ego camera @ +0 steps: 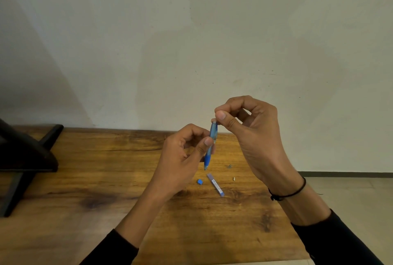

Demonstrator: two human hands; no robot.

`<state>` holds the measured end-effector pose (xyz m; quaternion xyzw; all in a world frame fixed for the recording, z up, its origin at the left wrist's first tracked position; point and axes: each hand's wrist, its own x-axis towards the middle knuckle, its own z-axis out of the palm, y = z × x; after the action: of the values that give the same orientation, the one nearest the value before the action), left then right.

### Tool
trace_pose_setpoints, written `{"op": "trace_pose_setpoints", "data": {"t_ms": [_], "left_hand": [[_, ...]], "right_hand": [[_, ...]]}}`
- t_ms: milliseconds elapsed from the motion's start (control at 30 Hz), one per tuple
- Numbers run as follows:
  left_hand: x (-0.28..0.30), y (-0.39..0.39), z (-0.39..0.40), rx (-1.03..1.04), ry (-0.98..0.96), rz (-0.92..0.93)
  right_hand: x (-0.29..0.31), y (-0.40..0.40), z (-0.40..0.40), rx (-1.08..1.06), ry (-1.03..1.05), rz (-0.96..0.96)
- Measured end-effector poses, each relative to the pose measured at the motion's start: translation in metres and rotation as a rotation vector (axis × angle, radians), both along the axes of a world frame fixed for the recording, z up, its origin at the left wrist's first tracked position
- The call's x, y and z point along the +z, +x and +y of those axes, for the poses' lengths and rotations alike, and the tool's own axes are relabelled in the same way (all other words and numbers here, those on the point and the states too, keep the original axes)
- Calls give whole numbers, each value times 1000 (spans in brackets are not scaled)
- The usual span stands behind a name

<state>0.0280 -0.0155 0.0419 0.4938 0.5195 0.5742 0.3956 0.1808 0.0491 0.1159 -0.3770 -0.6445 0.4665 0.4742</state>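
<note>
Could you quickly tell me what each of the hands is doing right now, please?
The left hand holds the blue mechanical pencil by its barrel.
The right hand pinches the top end of that pencil.

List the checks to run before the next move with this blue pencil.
1. Left hand grips blue translucent plastic mechanical pencil by its barrel, tip down: ok.
2. Right hand pinches the pencil's top end: ok.
3. Top part seated or loose: cannot tell.
4. Slim purple plastic lead tube lies flat on wooden table: ok.
5. Small blue square cap lies apart from the tube: ok.
6. Tiny metal piece loose near the right wrist, may roll: not ok.
</note>
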Motion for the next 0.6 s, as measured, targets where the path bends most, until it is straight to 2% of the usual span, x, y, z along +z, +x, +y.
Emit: {"op": "trace_pose_setpoints", "data": {"t_ms": [300, 367, 500, 600], "left_hand": [[1, -2, 0, -1, 38, -9], [0, -3, 0, -5, 46, -17], [-3, -3, -1, -32, 71, -49], [-2, -3, 0, -38, 69, -68]], "right_hand": [[-10, 11, 13, 32, -8, 28], [-25, 26, 24, 9, 34, -174], [-81, 63, 33, 61, -19, -891], [-119, 76, 26, 130, 46, -1256]]}}
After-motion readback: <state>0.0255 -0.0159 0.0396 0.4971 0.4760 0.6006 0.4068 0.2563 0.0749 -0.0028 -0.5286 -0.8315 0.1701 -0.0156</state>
